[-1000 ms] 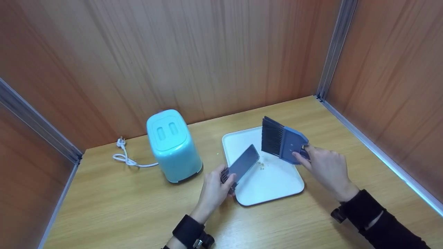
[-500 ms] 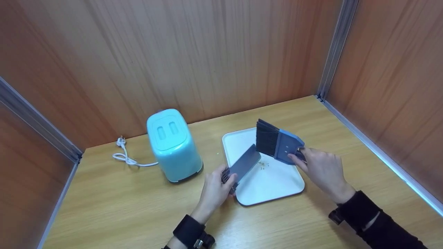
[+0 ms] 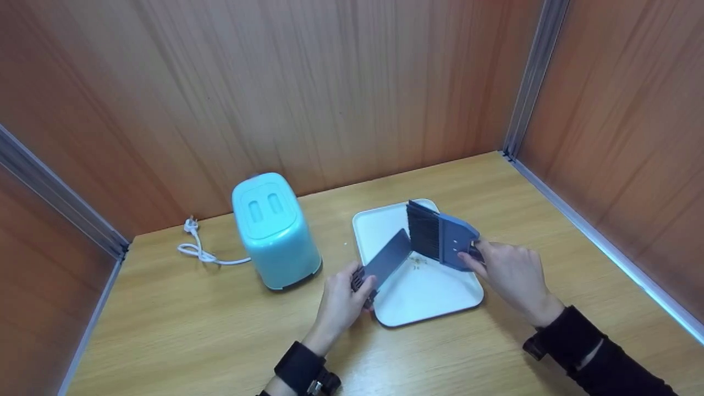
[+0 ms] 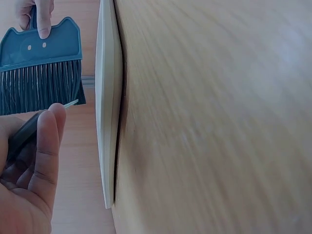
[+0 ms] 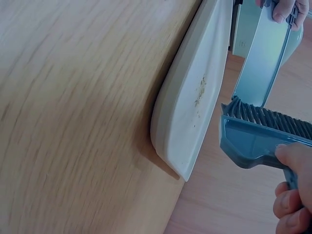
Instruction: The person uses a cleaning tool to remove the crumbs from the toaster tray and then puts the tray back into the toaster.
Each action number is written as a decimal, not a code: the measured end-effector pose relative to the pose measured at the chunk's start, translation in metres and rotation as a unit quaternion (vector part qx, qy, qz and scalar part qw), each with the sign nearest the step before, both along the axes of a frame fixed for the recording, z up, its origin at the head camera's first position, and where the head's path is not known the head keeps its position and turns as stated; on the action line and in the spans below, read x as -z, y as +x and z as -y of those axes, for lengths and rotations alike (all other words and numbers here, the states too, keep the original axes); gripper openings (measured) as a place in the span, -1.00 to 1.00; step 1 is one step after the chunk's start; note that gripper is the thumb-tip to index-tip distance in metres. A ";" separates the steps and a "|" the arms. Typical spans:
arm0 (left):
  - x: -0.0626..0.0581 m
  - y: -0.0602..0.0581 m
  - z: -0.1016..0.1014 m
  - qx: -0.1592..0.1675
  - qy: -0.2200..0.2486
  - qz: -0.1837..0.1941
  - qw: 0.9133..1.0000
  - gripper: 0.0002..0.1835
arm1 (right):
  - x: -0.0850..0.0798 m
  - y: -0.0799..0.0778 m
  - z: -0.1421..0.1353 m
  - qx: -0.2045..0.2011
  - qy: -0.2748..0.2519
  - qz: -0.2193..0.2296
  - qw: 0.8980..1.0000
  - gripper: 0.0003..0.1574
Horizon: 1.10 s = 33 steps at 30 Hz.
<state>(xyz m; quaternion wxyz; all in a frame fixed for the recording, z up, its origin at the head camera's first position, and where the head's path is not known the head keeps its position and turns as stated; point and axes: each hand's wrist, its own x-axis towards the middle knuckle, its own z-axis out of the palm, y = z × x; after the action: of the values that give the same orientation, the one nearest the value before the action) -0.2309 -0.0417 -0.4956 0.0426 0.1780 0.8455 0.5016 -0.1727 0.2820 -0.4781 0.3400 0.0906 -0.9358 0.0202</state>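
My left hand (image 3: 342, 300) grips the dark slotted end of a flat metal crumb tray (image 3: 389, 257), tilted above a white tray (image 3: 429, 294). My right hand (image 3: 514, 275) holds a blue hand brush (image 3: 455, 242) by its handle, thumb pressed on the back. In the right wrist view the brush's black bristles (image 5: 265, 118) meet the crumb tray's far end and bend at one corner. Crumbs (image 5: 200, 92) lie on the white tray under them. In the left wrist view, only the crumb tray's edge shows past my left fingers (image 4: 46, 151).
A turquoise toaster (image 3: 278, 236) stands left of the white tray on the wooden table (image 3: 220, 324). Its white cord and plug (image 3: 201, 250) lie at the far left. Wood-grain panels (image 3: 341, 93) enclose the table at the back and sides.
My right hand has brought the brush left and down, so its bristles now meet the end of the crumb tray. My left hand has stayed almost still.
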 end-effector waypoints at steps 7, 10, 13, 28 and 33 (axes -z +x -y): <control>0.001 0.000 0.000 -0.002 -0.013 -0.013 1.000 -0.70 | -0.004 0.004 -0.002 0.014 0.003 0.036 0.999 -0.48; 0.001 -0.001 0.000 -0.005 -0.021 -0.032 0.999 -0.70 | -0.008 0.006 -0.003 0.028 0.002 0.067 0.997 -0.47; 0.000 -0.001 0.000 -0.006 -0.032 -0.064 0.997 -0.73 | -0.015 0.008 -0.004 0.040 -0.023 0.112 0.993 -0.46; -0.001 -0.001 0.000 -0.008 -0.085 -0.172 0.981 -0.83 | -0.017 0.013 -0.016 -0.119 -0.313 0.463 0.821 -0.38; -0.002 0.001 -0.001 -0.002 -0.099 -0.200 0.975 -0.83 | -0.014 0.019 -0.009 -0.147 -0.338 0.528 0.765 -0.40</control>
<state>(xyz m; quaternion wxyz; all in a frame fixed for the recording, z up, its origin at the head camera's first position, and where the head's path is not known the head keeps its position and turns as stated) -0.2297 -0.0409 -0.4935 -0.1114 0.2679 0.8825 0.3701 -0.1540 0.2909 -0.4642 -0.2064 0.0810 -0.8752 0.4299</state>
